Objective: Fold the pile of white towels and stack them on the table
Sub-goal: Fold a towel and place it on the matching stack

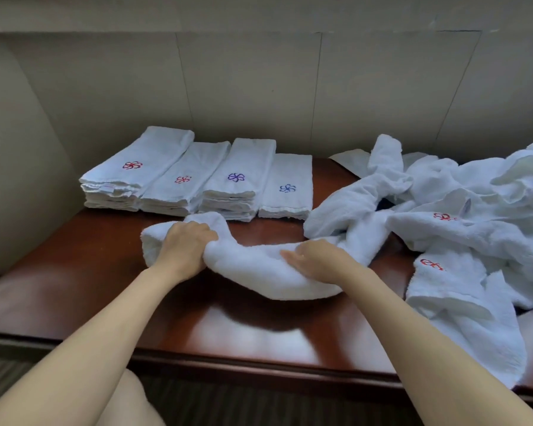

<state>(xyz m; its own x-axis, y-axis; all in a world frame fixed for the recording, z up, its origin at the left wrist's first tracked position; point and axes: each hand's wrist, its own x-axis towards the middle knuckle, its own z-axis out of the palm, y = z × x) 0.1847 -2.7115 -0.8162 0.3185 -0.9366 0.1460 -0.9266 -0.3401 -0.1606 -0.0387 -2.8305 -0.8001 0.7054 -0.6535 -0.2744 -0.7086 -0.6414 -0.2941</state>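
On the near middle of the dark wooden table (pixel 83 290), one white towel (pixel 253 272) lay in a long, sagging band, neither flat nor yet squared. Its long axis ran across the person's front, from a rounded end at the left, dipping toward the table's near edge in the middle, then rising rightward toward the heap. The left hand (pixel 186 245) gripped it near that left end, fingers curled down into a bunched ridge of cloth. The right hand (pixel 313 256) lay on the band further along, fingers bent over the top of the fold; whether they pinched the cloth or only pressed on it could not be told for certain, though they seemed closed round it. The two hands were well apart along the towel's length, each about level with the other, so neither arm had the shorter reach; the free, unheld stretch lay to the right of the right hand, where the band ran in against the heap.

The likely next step, then, was to draw the band taut sideways and lay it flat before folding, with the right hand having the tail still to gather.

Just behind the towel, against the wall, four stacks of folded towels (pixel 197 179) stood side by side, two marked with red flower emblems and two with blue or purple. To the right sprawled the unfolded pile (pixel 462 216), crumpled, with one piece hanging over the table's front edge.
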